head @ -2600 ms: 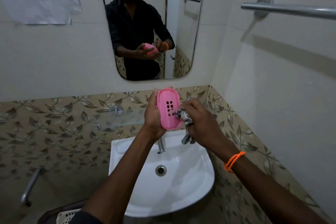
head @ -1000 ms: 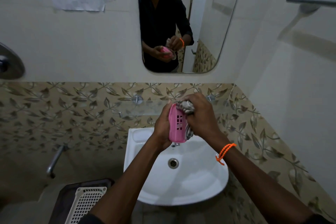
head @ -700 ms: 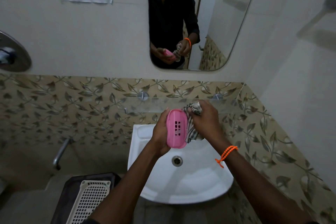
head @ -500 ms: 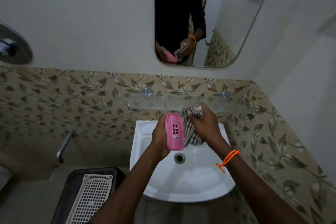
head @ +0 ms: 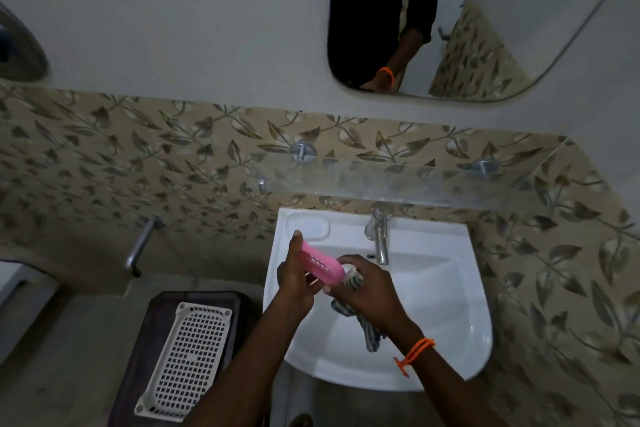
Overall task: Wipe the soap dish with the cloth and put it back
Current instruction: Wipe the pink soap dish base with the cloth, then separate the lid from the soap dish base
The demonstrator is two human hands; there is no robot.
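A pink slotted soap dish (head: 322, 265) is held low over the left part of the white basin (head: 450, 288), tilted with one end up. My left hand (head: 296, 279) grips it from the left, fingers reaching up its far end. My right hand (head: 369, 288) holds a striped grey cloth (head: 363, 322) bunched against the dish's right end; the cloth's tail hangs down into the basin. A moulded soap recess (head: 310, 227) sits in the basin's back left corner, just beyond the dish.
A chrome tap (head: 379, 239) stands at the basin's back centre. A glass shelf (head: 398, 180) runs above it, under a mirror (head: 467, 28). A white perforated tray (head: 188, 357) lies on a dark stool at the left. A wall tap (head: 138, 246) juts out further left.
The view has tipped downward. Both hands have come down from in front of the shelf to just over the basin, and the dish has turned from upright to lying tilted, with the cloth at its end.
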